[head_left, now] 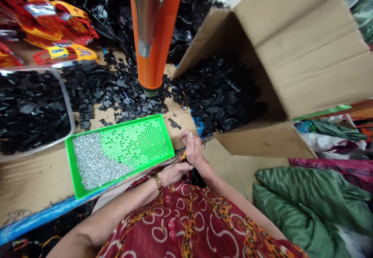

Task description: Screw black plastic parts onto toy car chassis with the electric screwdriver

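My left hand (pixel 175 172), with a gold watch (pixel 157 182) on its wrist, is closed near my lap at the table edge. It is around a black-and-orange piece (pixel 183 156), mostly hidden by both hands, so its kind cannot be told. My right hand (pixel 192 147) is just above and touches the left, its fingers curled in a pinch; what they hold is too small to make out. Left of the hands lies a green perforated tray (pixel 171 152) with small silver screws (pixel 90 162) heaped at its left end.
An orange screwdriver-like tool (pixel 151 56) hangs over the table. Small black plastic parts (pixel 131 102) lie scattered behind the tray. A clear tub (pixel 70 114) and an open cardboard box (pixel 262 141) hold black parts. Orange car shells (pixel 67 54) lie back left; green sacks (pixel 314 196) right.
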The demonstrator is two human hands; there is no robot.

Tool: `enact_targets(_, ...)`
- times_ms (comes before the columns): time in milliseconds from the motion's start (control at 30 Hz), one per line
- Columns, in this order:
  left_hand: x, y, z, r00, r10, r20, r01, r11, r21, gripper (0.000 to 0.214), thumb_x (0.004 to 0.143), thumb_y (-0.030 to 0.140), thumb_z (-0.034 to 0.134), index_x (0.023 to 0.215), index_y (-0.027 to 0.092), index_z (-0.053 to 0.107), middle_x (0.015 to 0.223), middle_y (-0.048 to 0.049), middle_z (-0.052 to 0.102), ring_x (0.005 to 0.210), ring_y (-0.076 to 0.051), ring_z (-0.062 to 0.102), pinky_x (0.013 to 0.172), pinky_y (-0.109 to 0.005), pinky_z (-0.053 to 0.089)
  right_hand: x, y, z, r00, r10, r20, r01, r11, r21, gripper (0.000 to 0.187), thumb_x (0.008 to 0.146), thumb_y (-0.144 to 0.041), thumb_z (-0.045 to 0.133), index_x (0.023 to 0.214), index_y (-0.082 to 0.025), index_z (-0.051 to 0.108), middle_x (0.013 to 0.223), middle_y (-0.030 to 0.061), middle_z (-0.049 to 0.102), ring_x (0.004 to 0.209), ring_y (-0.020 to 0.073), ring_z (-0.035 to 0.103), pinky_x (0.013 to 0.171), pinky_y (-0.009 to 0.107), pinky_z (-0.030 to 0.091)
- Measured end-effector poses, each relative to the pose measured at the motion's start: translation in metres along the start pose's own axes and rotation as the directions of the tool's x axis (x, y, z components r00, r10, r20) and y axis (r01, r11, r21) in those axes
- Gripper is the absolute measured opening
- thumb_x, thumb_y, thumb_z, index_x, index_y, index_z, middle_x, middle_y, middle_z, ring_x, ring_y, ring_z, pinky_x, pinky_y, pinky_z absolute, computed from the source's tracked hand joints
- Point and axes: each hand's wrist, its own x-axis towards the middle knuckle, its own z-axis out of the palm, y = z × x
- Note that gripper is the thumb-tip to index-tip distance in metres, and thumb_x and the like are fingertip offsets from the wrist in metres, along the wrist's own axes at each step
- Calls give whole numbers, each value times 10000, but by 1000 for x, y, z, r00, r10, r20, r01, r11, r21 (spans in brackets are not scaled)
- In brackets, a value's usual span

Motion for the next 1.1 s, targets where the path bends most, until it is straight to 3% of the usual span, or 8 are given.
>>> enact_targets(233, 0, -2, 1, 1000, -14, 18, 14, 1000, -9, 636, 515, 119, 802, 1143, 216, 776, 1001, -69, 828, 1118, -340, 735, 1036, -461, 500, 3, 0, 0, 1000, -1, 31, 1, 1000, 9, 646, 1046, -712, 214, 791, -254, 591, 638, 17, 498, 616, 199, 506, 609, 364, 409)
enact_targets(367, 1, -3, -1, 999, -38, 20, 39, 999, -16, 519, 501, 125, 818, 1014, 198, 782, 964, -70, 827, 1104, -337, 740, 1016, -447, 510, 3, -4, -1, 999, -4, 34, 3, 1000, 24, 657, 1031, -739, 227, 779, -246, 580, 639, 13, 508, 630, 192, 520, 640, 362, 424)
enact_targets(600, 0, -4, -5, 995, -91, -30, 91, 996, -25, 252, 551, 197, 809, 793, 170, 746, 826, -77, 814, 959, -308, 764, 941, -421, 534, 8, -4, -1, 998, 50, -26, -46, 992, 120, 707, 953, -853, 287, 717, -263, 595, 521, -31, 373, 541, 182, 436, 609, 367, 413)
enact_targets(667, -1, -6, -3, 995, -87, -49, 86, 996, -36, 227, 587, 237, 794, 802, 183, 745, 817, -63, 815, 931, -297, 767, 928, -419, 543, 12, -6, -4, 995, 79, -58, -68, 982, 179, 735, 952, -860, 222, 711, -262, 574, 506, -41, 353, 506, 167, 401, 582, 356, 421)
enact_targets(767, -3, -8, 3, 996, -78, -51, 76, 996, -49, 247, 608, 301, 780, 825, 188, 752, 850, -72, 824, 958, -317, 771, 927, -437, 556, 19, -22, -20, 989, 105, -105, -64, 940, 336, 735, 972, -808, 94, 773, -267, 550, 526, -57, 336, 496, 156, 403, 619, 345, 505)
enact_targets(867, -5, -4, 14, 998, -43, -41, 41, 998, -51, 269, 599, 366, 785, 788, 179, 742, 840, -90, 821, 980, -343, 771, 918, -450, 567, 22, -50, -50, 983, 102, -153, 8, 809, 588, 619, 988, -751, 224, 798, -267, 562, 555, -57, 344, 530, 154, 430, 678, 344, 556)
enact_targets(1000, -15, 7, 35, 1000, 8, -2, -8, 999, -42, 428, 607, 501, 803, 854, 153, 765, 812, -103, 810, 925, -345, 774, 863, -436, 585, 11, -83, -89, 980, 76, -185, 71, 734, 676, 540, 1028, -620, 293, 765, -253, 589, 552, -53, 343, 526, 142, 416, 721, 349, 577)
enact_targets(1100, -26, 11, 48, 999, -12, 38, 12, 1000, -10, 561, 661, 578, 779, 998, 129, 778, 845, -118, 809, 860, -319, 774, 803, -411, 590, -1, -89, -100, 981, 45, -187, 101, 706, 701, 532, 1049, -524, 294, 749, -240, 629, 534, -49, 341, 519, 136, 417, 724, 340, 574)
